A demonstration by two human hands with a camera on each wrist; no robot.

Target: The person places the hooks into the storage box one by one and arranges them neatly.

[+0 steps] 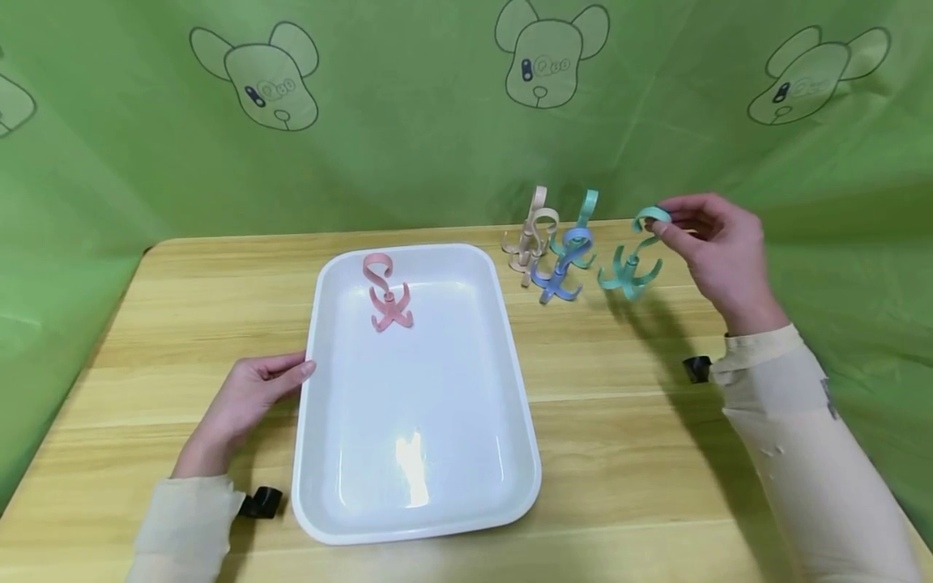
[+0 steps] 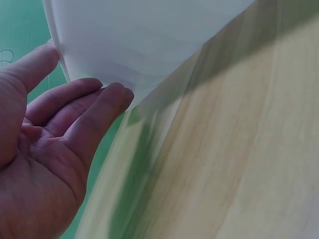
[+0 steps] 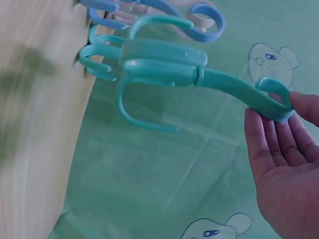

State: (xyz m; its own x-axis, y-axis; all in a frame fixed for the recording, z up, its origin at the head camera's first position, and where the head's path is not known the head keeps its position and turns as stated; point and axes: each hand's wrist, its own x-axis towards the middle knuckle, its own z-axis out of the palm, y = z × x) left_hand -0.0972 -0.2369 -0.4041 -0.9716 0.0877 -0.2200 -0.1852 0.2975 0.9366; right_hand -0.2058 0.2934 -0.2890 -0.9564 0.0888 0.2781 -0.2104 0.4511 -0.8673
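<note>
My right hand (image 1: 722, 255) pinches the curled top of a teal multi-prong hanging hook (image 1: 628, 275) between thumb and fingers. In the right wrist view, the prongs of this teal hook (image 3: 164, 67) spread at the end away from the hand (image 3: 286, 164), off the tabletop. At the left side of a white tray (image 1: 423, 397), my left hand (image 1: 244, 401) grips the wall, thumb at the rim and fingers against the outside. A pink hook (image 1: 389, 306) of the same shape sits inside the tray, toward its far end.
Beyond the tray's far right corner stand a blue hook (image 1: 558, 279), another teal hook (image 1: 587, 210) and two pale beige hooks (image 1: 538, 198), close together. The wooden table (image 1: 619, 470) ends at a green printed curtain (image 1: 423, 146) behind and at the sides.
</note>
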